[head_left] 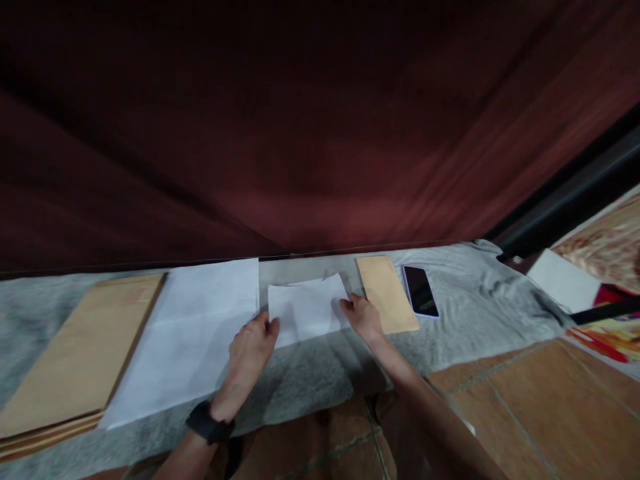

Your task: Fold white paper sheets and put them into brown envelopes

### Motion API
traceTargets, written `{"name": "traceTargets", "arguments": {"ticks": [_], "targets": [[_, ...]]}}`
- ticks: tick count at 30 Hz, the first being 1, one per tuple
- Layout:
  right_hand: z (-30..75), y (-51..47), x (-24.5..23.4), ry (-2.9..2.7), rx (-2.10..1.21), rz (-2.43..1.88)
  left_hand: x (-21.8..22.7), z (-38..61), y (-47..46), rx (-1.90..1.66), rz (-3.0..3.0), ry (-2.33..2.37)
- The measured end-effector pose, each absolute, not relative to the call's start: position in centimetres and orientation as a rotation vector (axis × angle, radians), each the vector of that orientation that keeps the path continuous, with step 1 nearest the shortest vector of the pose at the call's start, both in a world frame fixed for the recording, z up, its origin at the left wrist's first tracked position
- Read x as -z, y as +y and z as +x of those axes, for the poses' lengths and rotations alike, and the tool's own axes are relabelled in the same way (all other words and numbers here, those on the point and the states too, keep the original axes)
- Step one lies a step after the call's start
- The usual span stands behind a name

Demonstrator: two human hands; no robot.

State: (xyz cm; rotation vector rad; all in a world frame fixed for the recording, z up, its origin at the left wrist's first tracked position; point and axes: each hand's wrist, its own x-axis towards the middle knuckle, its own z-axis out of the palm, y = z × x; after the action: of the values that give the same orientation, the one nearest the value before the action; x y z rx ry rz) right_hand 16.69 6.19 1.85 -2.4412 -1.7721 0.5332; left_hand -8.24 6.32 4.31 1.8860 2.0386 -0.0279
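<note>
A folded white sheet of paper (306,310) lies in the middle of the grey cloth, its top edge showing more than one layer. At its left edge is my left hand (253,341), with fingers curled and the thumb against the paper. My right hand (364,317) grips the opposite edge between thumb and fingers. Beside my left hand, a stack of large white paper sheets (200,320) lies flat. A brown envelope (387,297) rests just beyond my right hand, partly behind it.
A stack of large brown envelopes (85,353) lies at the far left. To the right is a phone (421,291) with a purple case. The grey cloth (310,387) ends above a tiled floor (545,407). A dark red curtain (320,147) hangs behind.
</note>
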Motion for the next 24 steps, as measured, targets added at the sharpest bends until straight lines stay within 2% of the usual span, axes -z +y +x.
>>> {"name": "traceTargets", "arguments": {"ticks": [20, 24], "targets": [[15.3, 5.8, -1.1, -1.841, -0.104, -2.406, -3.7, -7.4, 7.3, 0.074, 1.935, 2.105], [15.3, 5.7, -1.0, -1.882, 0.02, -2.236, -3.7, -7.0, 7.1, 0.095, 1.959, 2.117]]}}
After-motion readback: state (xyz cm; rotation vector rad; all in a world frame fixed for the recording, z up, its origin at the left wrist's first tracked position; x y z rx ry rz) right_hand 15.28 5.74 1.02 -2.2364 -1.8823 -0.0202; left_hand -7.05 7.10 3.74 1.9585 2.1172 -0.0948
